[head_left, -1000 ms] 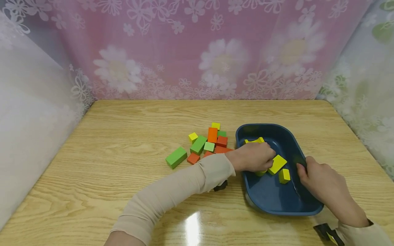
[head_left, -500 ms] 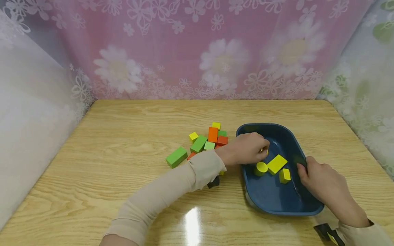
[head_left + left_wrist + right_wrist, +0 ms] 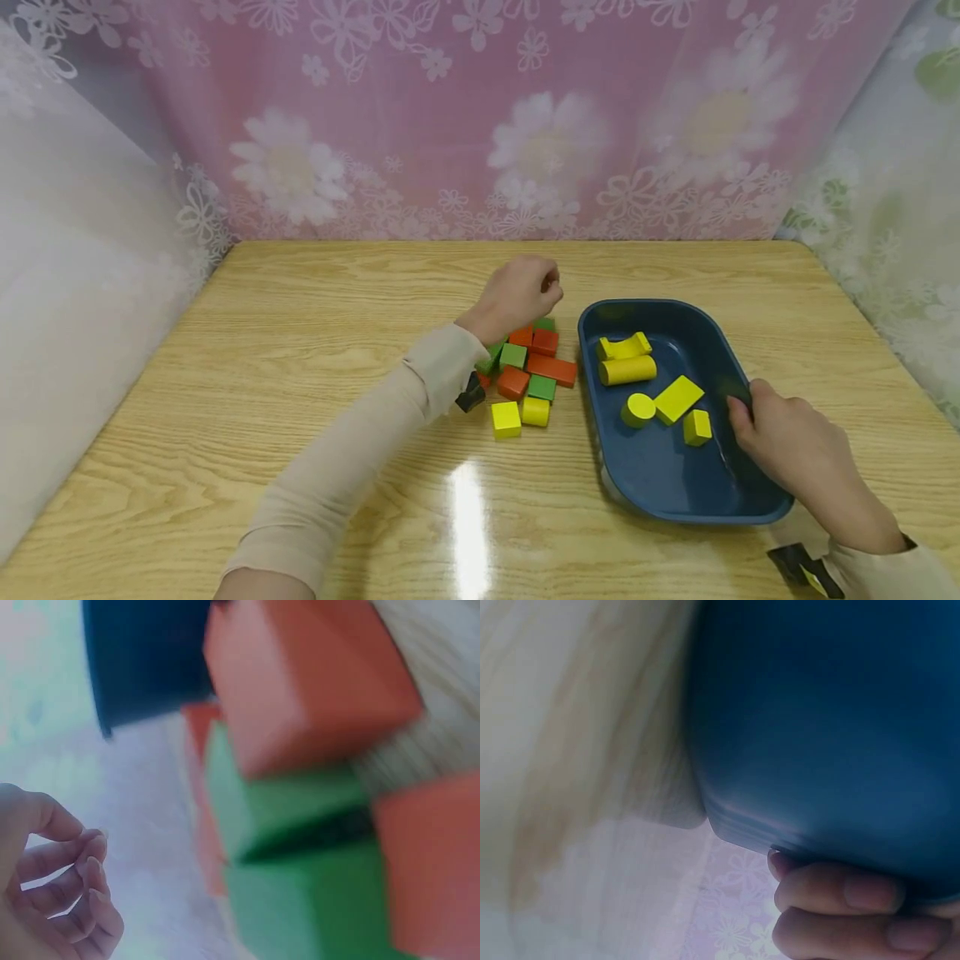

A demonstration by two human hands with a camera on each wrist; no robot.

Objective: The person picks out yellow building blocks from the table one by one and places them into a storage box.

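Observation:
In the head view my left hand (image 3: 516, 293) is over the far side of a pile of wooden blocks. Its fingers are loosely curled and hold nothing; the left wrist view shows thumb and fingertips close together. Below it lie a red block (image 3: 551, 370), a green block (image 3: 542, 387), a yellow cube (image 3: 506, 420) and several others, partly hidden by hand and sleeve. My right hand (image 3: 795, 446) grips the right rim of a dark blue tray (image 3: 675, 500). Inside the tray lie a yellow cylinder (image 3: 627, 370), a yellow arch-shaped block (image 3: 625, 345) and several more yellow blocks.
A wooden table (image 3: 285, 350) carries everything. A pink flowered curtain (image 3: 420, 133) hangs behind its far edge, with pale cloth at both sides. The tray's left wall stands close to the block pile.
My left hand has let go of the yellow cylinder in the tray and moved left and away to the pile's far side. The right hand keeps its grip on the rim.

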